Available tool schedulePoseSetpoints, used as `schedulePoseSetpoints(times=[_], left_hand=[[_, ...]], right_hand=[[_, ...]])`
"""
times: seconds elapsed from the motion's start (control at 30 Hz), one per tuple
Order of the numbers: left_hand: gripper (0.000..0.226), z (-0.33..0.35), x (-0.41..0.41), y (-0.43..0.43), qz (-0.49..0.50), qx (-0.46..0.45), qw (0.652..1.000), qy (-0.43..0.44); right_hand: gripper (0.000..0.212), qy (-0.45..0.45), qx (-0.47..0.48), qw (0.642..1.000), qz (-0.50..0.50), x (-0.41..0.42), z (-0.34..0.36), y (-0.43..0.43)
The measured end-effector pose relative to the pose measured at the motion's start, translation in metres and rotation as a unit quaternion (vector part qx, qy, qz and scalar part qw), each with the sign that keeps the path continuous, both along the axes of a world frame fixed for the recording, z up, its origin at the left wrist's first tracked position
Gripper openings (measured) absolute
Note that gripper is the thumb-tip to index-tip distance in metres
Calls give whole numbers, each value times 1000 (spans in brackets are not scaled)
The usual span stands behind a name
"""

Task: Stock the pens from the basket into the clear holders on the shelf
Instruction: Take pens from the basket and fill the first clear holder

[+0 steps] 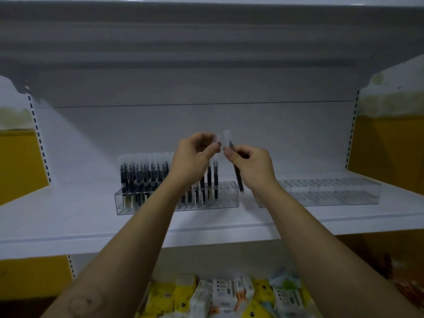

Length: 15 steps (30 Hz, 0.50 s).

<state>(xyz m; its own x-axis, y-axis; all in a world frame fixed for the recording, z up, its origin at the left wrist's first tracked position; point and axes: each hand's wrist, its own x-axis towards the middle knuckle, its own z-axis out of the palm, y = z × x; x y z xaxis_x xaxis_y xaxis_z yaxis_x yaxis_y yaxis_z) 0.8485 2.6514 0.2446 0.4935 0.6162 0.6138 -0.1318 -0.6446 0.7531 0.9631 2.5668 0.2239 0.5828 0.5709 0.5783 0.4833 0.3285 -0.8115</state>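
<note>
Both hands are raised in front of the white shelf (68, 216). My right hand (252, 164) grips a dark pen (237, 177) with a clear cap, held nearly upright above the gap between two holders. My left hand (195, 154) pinches a small pale clear piece (216, 138) at its fingertips, close to the pen's top. Behind my left arm, a clear holder (142, 203) carries several dark pens with clear caps standing upright; its right end slots hold none. A second clear holder (332, 191) at the right holds no pens. The basket is out of view.
Below the shelf lies a pile of yellow and white small packages (220, 294). Yellow wall panels (385, 152) flank the white shelf unit. An upper shelf (206, 31) overhangs the work area.
</note>
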Motion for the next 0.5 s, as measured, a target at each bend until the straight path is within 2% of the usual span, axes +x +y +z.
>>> schedulePoseSetpoints(times=[0.07,0.17,0.23,0.4,0.5], left_hand=[[28,3,2,4,3,30,999,11],[28,7,6,8,-9,28,999,-18],[31,8,7,12,-6,50,998,-33],[22,6,15,23,14,72,997,-37],[22,4,17,26,22,74,997,-27]], right_hand=[[14,-37,9,999,-15,5,3,6],[56,-76,15,996,-35,10,5,15],[74,-99,16,994,-50,13,6,19],[54,-153,18,985,-75,19,6,33],[48,-168,23,981,-92,21,5,38]])
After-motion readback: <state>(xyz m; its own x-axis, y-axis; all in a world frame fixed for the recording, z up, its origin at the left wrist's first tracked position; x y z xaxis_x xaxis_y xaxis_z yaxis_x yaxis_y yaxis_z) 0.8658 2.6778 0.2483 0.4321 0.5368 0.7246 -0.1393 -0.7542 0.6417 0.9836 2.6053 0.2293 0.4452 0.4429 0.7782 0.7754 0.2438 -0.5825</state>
